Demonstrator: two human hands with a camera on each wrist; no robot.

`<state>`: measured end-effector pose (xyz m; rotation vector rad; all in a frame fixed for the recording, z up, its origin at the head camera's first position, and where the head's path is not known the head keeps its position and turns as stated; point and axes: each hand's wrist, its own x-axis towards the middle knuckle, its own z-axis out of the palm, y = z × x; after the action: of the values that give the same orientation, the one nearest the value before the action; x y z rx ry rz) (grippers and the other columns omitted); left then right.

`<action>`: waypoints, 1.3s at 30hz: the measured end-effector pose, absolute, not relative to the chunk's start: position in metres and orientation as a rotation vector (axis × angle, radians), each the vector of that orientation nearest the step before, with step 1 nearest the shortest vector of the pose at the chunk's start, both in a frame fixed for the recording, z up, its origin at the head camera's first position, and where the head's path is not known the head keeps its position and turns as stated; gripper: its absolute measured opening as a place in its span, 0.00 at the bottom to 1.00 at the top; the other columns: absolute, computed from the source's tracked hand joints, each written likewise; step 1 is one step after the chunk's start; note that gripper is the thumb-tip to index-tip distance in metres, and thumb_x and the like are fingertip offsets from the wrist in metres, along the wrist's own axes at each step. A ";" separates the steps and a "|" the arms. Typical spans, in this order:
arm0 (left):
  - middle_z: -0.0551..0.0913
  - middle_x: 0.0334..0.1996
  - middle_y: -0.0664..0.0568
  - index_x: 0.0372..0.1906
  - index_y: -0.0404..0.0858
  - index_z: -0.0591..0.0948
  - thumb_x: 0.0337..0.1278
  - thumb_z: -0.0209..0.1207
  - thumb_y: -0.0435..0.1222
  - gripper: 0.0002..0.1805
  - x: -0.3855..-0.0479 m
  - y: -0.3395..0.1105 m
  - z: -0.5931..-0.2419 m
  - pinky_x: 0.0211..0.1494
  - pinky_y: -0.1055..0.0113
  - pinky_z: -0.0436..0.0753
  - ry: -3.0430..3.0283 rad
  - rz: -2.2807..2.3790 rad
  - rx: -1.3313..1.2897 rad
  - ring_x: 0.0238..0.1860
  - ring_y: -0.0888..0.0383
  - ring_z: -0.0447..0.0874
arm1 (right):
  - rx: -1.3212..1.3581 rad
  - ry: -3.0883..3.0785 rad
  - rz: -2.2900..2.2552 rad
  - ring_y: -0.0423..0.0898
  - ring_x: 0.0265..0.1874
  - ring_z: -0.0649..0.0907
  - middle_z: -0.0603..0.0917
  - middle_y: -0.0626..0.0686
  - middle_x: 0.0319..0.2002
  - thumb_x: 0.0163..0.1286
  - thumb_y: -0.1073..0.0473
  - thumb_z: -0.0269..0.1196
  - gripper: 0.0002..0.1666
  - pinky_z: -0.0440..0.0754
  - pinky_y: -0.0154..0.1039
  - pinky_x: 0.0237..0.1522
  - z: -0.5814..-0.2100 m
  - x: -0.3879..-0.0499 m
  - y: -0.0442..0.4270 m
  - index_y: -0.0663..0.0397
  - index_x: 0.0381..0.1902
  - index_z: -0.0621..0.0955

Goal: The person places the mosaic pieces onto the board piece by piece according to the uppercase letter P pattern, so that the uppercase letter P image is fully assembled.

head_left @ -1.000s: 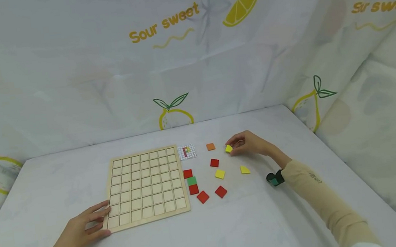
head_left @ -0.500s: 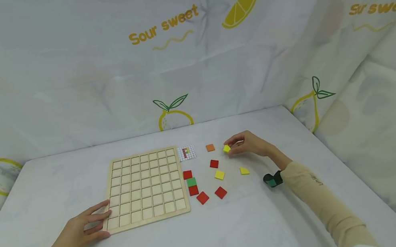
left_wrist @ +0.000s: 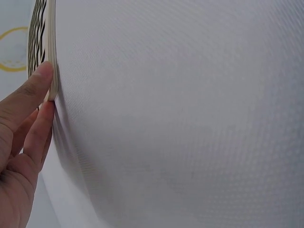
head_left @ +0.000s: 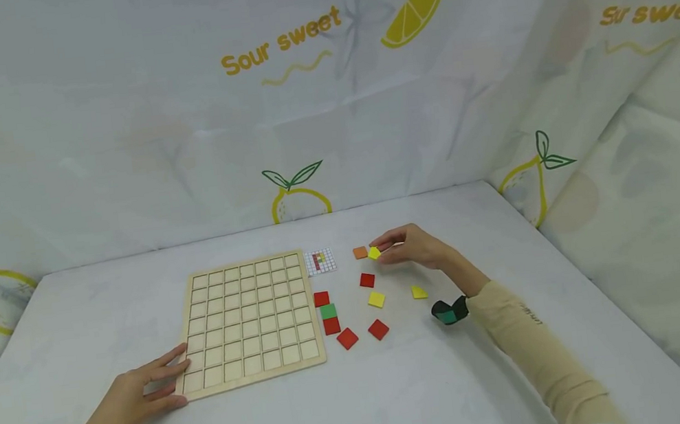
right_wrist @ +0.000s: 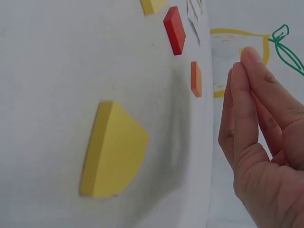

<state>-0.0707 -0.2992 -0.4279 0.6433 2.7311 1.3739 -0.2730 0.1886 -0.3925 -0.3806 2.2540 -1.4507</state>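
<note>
On the table lies a square wooden grid board. My left hand rests at its near-left corner, fingers fairly straight and touching the edge, the thumb by the near side. The left wrist view shows the same hand against the board's edge. Near an orange square tile, my right hand pinches a small yellow tile above the table. In the right wrist view, fingers of my right hand hide most of that tile. A yellow quarter-round tile lies below the hand.
A small printed grid card lies by the board's far-right corner. Red tiles, a green tile and a yellow square tile lie right of the board. A lemon-print cloth hangs behind the table.
My right hand has moved left with the yellow tile, coming close to the orange tile. The left hand and the board have stayed in place.
</note>
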 end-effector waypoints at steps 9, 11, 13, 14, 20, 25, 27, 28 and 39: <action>0.60 0.66 0.79 0.54 0.21 0.77 0.42 0.71 0.30 0.30 -0.071 -0.299 -0.427 0.45 0.78 0.84 2.741 1.367 0.632 0.55 0.84 0.65 | -0.141 2.198 -1.530 0.45 0.39 0.82 0.82 0.58 0.47 0.64 0.66 0.66 0.23 0.85 0.35 0.48 -0.392 -0.271 0.160 0.64 0.58 0.77; 0.60 0.66 0.79 0.54 0.21 0.76 0.43 0.71 0.30 0.30 -0.071 -0.299 -0.427 0.46 0.77 0.84 2.737 1.369 0.629 0.55 0.83 0.65 | -0.100 2.165 -1.565 0.45 0.39 0.83 0.82 0.58 0.47 0.64 0.68 0.65 0.23 0.85 0.37 0.49 -0.392 -0.270 0.153 0.65 0.57 0.77; 0.60 0.66 0.78 0.54 0.21 0.76 0.43 0.70 0.30 0.30 -0.071 -0.299 -0.427 0.46 0.77 0.84 2.726 1.382 0.629 0.55 0.83 0.66 | -0.075 2.143 -1.588 0.46 0.39 0.83 0.83 0.58 0.46 0.64 0.68 0.65 0.22 0.85 0.36 0.49 -0.392 -0.270 0.146 0.64 0.57 0.78; 0.60 0.66 0.78 0.54 0.20 0.76 0.43 0.70 0.30 0.30 -0.071 -0.299 -0.428 0.46 0.77 0.84 2.723 1.384 0.633 0.55 0.83 0.66 | -0.064 2.136 -1.595 0.46 0.39 0.83 0.83 0.58 0.46 0.64 0.68 0.65 0.22 0.85 0.36 0.48 -0.392 -0.270 0.143 0.64 0.57 0.78; 0.60 0.66 0.78 0.54 0.21 0.76 0.42 0.71 0.31 0.31 -0.071 -0.299 -0.428 0.46 0.78 0.84 2.734 1.368 0.646 0.55 0.83 0.66 | -0.016 2.132 -1.603 0.46 0.39 0.84 0.83 0.58 0.46 0.63 0.67 0.66 0.21 0.86 0.35 0.47 -0.395 -0.269 0.126 0.63 0.56 0.79; 0.60 0.66 0.78 0.54 0.21 0.77 0.43 0.71 0.31 0.31 -0.070 -0.299 -0.427 0.46 0.78 0.83 2.741 1.360 0.623 0.55 0.83 0.65 | -0.030 2.126 -1.615 0.46 0.37 0.83 0.83 0.57 0.43 0.62 0.68 0.67 0.21 0.86 0.35 0.46 -0.398 -0.269 0.110 0.63 0.54 0.80; 0.60 0.66 0.78 0.54 0.21 0.77 0.43 0.71 0.31 0.31 -0.070 -0.299 -0.428 0.46 0.78 0.83 2.736 1.366 0.620 0.55 0.83 0.65 | -0.039 2.104 -1.635 0.45 0.36 0.83 0.83 0.56 0.42 0.62 0.68 0.67 0.21 0.86 0.35 0.46 -0.399 -0.268 0.104 0.64 0.54 0.80; 0.60 0.66 0.78 0.54 0.21 0.77 0.43 0.71 0.31 0.30 -0.070 -0.299 -0.428 0.46 0.79 0.83 2.734 1.370 0.622 0.55 0.83 0.65 | -0.041 2.088 -1.649 0.45 0.35 0.83 0.83 0.56 0.41 0.62 0.68 0.67 0.21 0.86 0.36 0.46 -0.399 -0.269 0.100 0.65 0.53 0.80; 0.60 0.67 0.77 0.54 0.21 0.76 0.43 0.71 0.31 0.31 -0.070 -0.299 -0.428 0.46 0.80 0.83 2.747 1.369 0.642 0.56 0.83 0.65 | -0.053 2.070 -1.657 0.43 0.35 0.82 0.82 0.53 0.37 0.59 0.70 0.68 0.20 0.86 0.36 0.46 -0.401 -0.270 0.072 0.62 0.51 0.82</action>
<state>-0.0699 -0.2990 -0.4282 0.6417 2.7472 1.3695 -0.2700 0.0717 -0.4005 -0.0529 2.0699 -1.6572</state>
